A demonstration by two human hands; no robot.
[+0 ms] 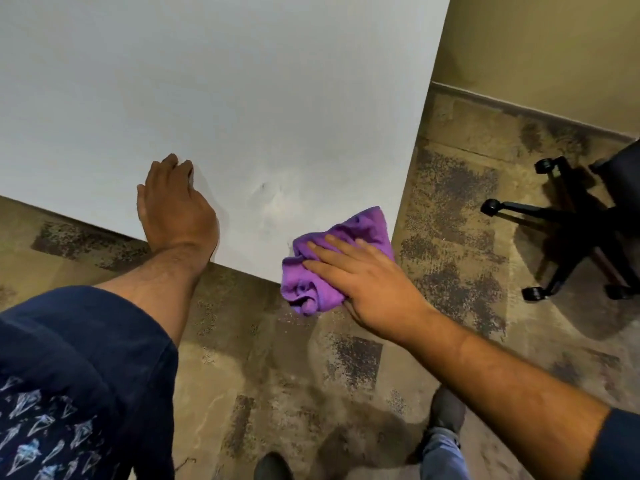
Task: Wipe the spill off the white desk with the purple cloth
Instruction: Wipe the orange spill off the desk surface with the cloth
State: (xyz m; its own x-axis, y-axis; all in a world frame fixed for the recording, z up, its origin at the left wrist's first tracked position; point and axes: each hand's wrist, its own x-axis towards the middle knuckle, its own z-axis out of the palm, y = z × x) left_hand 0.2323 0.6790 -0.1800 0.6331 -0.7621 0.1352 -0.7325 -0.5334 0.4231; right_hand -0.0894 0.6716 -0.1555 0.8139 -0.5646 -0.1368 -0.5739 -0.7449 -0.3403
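The white desk fills the upper left of the head view, its near right corner pointing toward me. A faint wet smear shows on the desk near that corner. My right hand presses flat on the bunched purple cloth, which lies over the desk's corner and hangs partly past the front edge. My left hand rests palm down on the desk near the front edge, left of the smear, holding nothing.
A black office chair with a wheeled star base stands on the mottled brown carpet to the right of the desk. A beige wall runs behind it. My shoes are on the carpet below.
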